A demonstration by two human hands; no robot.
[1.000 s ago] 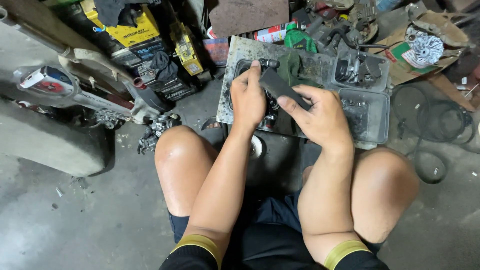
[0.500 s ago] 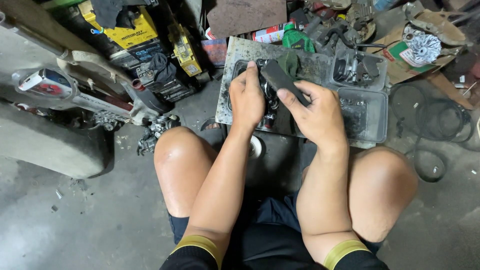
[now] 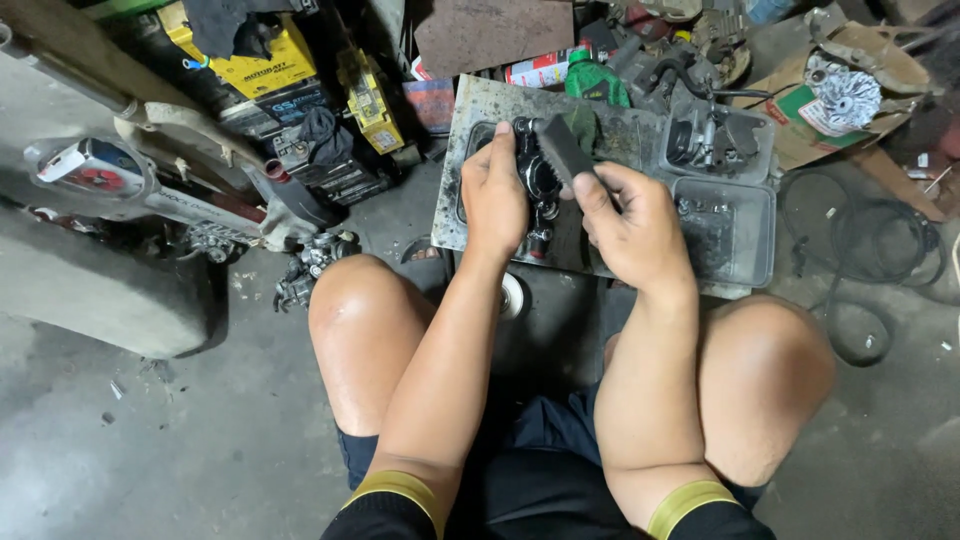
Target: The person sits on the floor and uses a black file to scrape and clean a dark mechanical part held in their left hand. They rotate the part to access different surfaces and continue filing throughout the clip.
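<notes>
- At the far left a rounded grey concrete block is sitting on the dusty floor, its surface looking rough and matte.
- Above it a pale scooter body panel is lying in a long curve – smooth plastic, scuffed with grime.
- Boxy batteries, one of them yellow-topped, are standing stacked behind the panel, with dark rags draped over them.
- A small carburettor-like metal part is resting on the floor just beside the person's left knee.
- The left hand is closing its grip around a black, greasy metal part, holding it over a stained, flat metal tray on the floor ahead of the knees.
- The right hand is pinching a dark, flat rectangular strip with a matte, abrasive-looking face, its grip clamped on the lower end while the upper end is pressing against the metal part.
- A green cloth is lying crumpled on the tray, just behind the strip.
- Two grey plastic trays are sitting to the right – shallow, square-cornered, holding small oily parts.
- A finned silver casting is lying on torn cardboard at the top right.
- Thin black rubber rings are looping on the floor at the far right.
</notes>
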